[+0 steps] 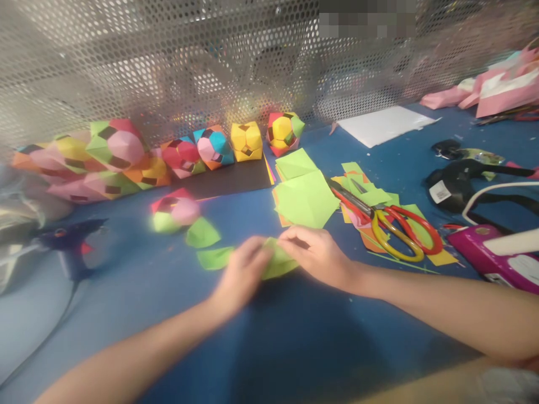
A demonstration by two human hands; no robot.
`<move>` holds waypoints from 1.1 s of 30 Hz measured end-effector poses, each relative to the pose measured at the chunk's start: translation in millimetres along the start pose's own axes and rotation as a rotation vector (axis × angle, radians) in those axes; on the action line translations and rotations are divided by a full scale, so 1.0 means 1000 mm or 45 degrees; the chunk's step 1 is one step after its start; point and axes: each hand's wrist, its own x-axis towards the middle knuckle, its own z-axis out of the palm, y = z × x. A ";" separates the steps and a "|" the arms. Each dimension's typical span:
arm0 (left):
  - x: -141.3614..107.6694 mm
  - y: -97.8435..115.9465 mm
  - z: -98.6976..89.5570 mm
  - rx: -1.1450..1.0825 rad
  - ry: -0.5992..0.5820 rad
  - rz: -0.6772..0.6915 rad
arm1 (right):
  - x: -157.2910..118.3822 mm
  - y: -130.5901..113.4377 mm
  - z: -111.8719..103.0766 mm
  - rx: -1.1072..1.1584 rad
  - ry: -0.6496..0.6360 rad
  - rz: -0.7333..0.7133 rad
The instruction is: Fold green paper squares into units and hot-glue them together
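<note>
A piece of light green paper point(278, 264) is held between my two hands, low over the blue table. My left hand point(246, 264) is closed on its left side, the fingers a little blurred. At its right upper edge my right hand point(315, 252) pinches it with thumb and fingers. Two folded green paper pieces point(202, 233) lie just beyond my left hand. Behind them sits a partly built paper ball point(174, 210) in red, pink and green. A stack of green paper sheets point(309, 196) rests just past my right hand.
Scissors with red and yellow handles point(398, 230) lie on paper scraps point(362, 188) to the right. A glue gun point(71, 247) with its cord is at left. Finished paper balls point(246, 141) line the perforated metal panel point(177, 67). A purple device point(475, 249) sits at far right.
</note>
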 end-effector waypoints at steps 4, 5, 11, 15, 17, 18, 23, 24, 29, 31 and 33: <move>-0.003 0.004 0.001 -0.020 -0.018 0.047 | 0.000 0.001 0.000 -0.049 0.031 -0.099; -0.004 0.005 0.002 -0.006 -0.028 0.068 | 0.000 0.001 0.000 -0.061 0.037 -0.131; -0.004 0.001 0.003 0.182 -0.025 0.178 | -0.001 0.003 0.001 -0.091 0.064 -0.260; -0.003 0.001 0.003 0.250 0.016 0.171 | -0.001 0.005 0.002 -0.080 0.048 -0.283; -0.003 0.003 0.003 0.241 0.029 0.169 | -0.002 0.005 0.002 -0.075 0.044 -0.286; -0.003 0.004 0.004 0.238 0.029 0.172 | -0.001 0.005 0.002 -0.071 0.045 -0.280; -0.003 0.003 0.005 0.266 0.031 0.199 | -0.001 0.003 0.002 -0.041 0.038 -0.244; -0.003 0.003 0.005 0.271 0.041 0.196 | -0.001 0.003 0.002 -0.029 0.026 -0.230; 0.000 -0.001 0.003 0.239 0.198 0.146 | 0.000 -0.001 0.001 0.071 -0.017 -0.003; 0.001 -0.001 0.002 0.232 0.259 0.136 | 0.000 -0.001 0.001 0.065 -0.033 0.056; 0.002 -0.002 0.002 0.223 0.283 0.133 | 0.000 0.000 0.002 0.028 -0.016 0.040</move>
